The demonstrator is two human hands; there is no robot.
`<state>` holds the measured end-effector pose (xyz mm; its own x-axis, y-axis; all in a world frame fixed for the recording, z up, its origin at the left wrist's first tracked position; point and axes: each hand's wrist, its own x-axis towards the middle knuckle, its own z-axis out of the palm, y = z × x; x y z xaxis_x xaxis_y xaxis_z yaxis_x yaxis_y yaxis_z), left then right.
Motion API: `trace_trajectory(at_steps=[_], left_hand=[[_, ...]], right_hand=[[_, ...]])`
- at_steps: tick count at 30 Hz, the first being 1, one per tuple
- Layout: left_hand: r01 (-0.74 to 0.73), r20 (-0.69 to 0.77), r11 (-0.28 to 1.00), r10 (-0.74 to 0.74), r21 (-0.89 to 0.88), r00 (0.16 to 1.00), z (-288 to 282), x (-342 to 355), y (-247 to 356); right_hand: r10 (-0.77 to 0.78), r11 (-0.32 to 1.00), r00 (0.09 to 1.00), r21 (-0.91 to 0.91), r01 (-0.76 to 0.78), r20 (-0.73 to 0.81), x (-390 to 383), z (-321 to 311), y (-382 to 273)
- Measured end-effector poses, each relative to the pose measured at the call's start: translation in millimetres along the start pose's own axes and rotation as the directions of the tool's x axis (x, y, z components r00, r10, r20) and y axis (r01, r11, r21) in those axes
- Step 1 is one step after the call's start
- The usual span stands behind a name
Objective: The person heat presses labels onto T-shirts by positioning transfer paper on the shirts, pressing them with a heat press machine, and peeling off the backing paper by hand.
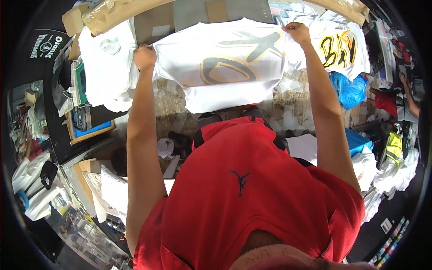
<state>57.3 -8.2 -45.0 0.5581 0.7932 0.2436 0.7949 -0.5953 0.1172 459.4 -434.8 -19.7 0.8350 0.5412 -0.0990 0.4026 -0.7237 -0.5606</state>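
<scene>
A white T-shirt [175, 54] with large dark and yellow-orange lettering is stretched between my two raised hands. My left hand [144, 57] is closed on its left edge, next to a pile of white shirts [96, 72]. At the upper right corner, the fingers of my right hand [297, 32] pinch the fabric. The lower part of the shirt hangs loose and plain toward my body. Just beyond my right hand lies another white shirt [357, 49], printed in black and orange.
A worn wooden tabletop [168, 96] shows below the shirt, with a cardboard sheet [153, 19] behind. At right hangs a blue plastic bag [348, 90]. A wood-framed blue panel [96, 129] stands at left. Another person's arm [408, 96] shows far right.
</scene>
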Motion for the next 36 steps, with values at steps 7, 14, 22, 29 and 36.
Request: trace_trajectory(at_steps=[7, 14, 22, 29, 36], left_hand=[[0.043, -0.028, 0.995, -0.046, -0.085, 0.999, -6, 3, 27], [-0.520, -0.185, 0.668, 0.508, -0.532, 0.841, -15, -105, 128], [-0.515, 0.080, 0.776, 0.577, -0.363, 0.813, -9, -169, 216], [-0.500, 0.082, 0.749, 0.585, -0.435, 0.806, -12, -164, 212], [-0.382, 0.038, 0.646, 0.538, -0.660, 0.842, -47, -122, 193]], right_hand=[[-0.091, 0.986, 0.978, -0.158, 0.061, -0.189, -7, 6, 9], [-0.252, 0.938, 0.944, 0.186, 0.292, -0.213, -88, 83, -84], [-0.278, 0.939, 0.922, 0.124, 0.320, -0.271, -87, 126, -98], [0.545, 0.262, 0.825, 0.965, 0.004, -0.152, -54, 48, 15], [0.160, 0.730, 0.943, 0.678, 0.086, -0.292, -74, 47, 4]])
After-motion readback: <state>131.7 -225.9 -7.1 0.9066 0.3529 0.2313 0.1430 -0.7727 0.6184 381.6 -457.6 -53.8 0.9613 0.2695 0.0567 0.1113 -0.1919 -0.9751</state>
